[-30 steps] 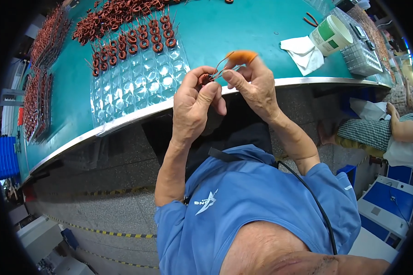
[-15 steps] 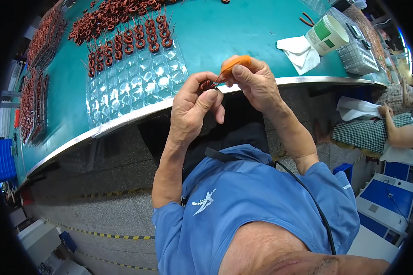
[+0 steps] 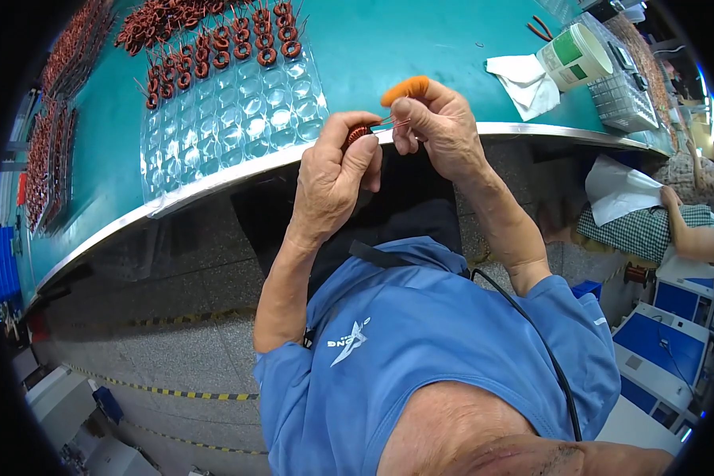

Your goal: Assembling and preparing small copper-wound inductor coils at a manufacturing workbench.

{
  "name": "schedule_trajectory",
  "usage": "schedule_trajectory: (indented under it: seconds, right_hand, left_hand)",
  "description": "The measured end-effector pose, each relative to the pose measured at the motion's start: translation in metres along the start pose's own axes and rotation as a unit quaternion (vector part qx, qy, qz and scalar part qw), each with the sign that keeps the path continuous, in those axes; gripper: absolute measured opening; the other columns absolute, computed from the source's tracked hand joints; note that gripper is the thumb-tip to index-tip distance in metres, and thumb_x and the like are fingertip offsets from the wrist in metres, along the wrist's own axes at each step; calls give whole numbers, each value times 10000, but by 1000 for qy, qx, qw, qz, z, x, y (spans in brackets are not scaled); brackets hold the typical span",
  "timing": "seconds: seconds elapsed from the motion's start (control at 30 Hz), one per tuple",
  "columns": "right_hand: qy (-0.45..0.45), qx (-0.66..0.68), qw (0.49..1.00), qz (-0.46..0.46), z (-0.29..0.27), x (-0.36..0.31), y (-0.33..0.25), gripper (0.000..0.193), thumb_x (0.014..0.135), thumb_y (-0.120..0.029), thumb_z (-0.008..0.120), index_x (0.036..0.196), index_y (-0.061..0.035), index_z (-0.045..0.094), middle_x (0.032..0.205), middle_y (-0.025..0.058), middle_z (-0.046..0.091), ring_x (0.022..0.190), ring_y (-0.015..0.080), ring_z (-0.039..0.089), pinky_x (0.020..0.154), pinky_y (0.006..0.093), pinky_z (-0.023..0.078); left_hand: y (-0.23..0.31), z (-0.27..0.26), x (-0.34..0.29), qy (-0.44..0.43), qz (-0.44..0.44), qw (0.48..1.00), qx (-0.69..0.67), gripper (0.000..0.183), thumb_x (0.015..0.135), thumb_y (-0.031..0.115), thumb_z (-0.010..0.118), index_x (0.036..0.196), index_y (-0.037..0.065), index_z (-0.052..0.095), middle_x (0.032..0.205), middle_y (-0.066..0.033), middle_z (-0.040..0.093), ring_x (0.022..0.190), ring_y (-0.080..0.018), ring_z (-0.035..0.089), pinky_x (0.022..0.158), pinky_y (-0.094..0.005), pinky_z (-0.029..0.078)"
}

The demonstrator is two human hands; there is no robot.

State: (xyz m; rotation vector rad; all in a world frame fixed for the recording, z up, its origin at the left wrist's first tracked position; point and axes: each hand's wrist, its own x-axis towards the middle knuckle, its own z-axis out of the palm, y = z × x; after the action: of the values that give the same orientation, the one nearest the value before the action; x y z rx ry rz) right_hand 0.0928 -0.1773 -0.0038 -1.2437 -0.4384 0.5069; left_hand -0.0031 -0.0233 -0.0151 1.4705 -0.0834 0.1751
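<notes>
Between the thumb and fingers of my left hand [image 3: 324, 176] is a small ring-shaped coil [image 3: 358, 136] wound with copper-coloured wire. Its thin wire leads [image 3: 388, 121] stick out to the right, toward my right hand [image 3: 446, 136]. There my thumb and fingers are closed on the lead ends. An orange finger cot [image 3: 405, 90] covers my right index finger, which is raised above the leads. Both hands are held just over the table's front edge; the left fingers hide part of the coil.
A clear plastic tray [image 3: 202, 163] with round pockets lies left on the green table [image 3: 357, 47], with rows of coils [image 3: 220, 58] in its far part. Coils are heaped behind it. Stacked trays [image 3: 49, 166] stand far left; a white cloth [image 3: 523, 86] and tub [image 3: 573, 57] lie right.
My right index finger has lifted off the leads, and the thumb now presses on them lower down. The coil has turned a little in my left hand, its leads lying more level.
</notes>
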Motion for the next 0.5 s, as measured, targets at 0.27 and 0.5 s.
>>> schedule_trajectory:
  seconds: [0.27,0.5]
  right_hand:
    - [11,-184,977,-110,11,-11,-5,236,868,-170,699,961,25,605,736,68,651,598,82,599,546,203,497]
    - [73,-102,991,-39,0,-22,3,300,915,-273,637,990,16,610,696,52,622,556,84,584,485,175,434]
  left_hand:
    - [15,13,-9,66,-12,994,85,230,1000,174,456,1126,-10,513,636,-5,486,526,-69,455,482,-211,381]
    - [10,12,-4,116,47,987,97,205,963,119,519,1142,26,485,624,-44,554,518,-125,545,480,-254,423]
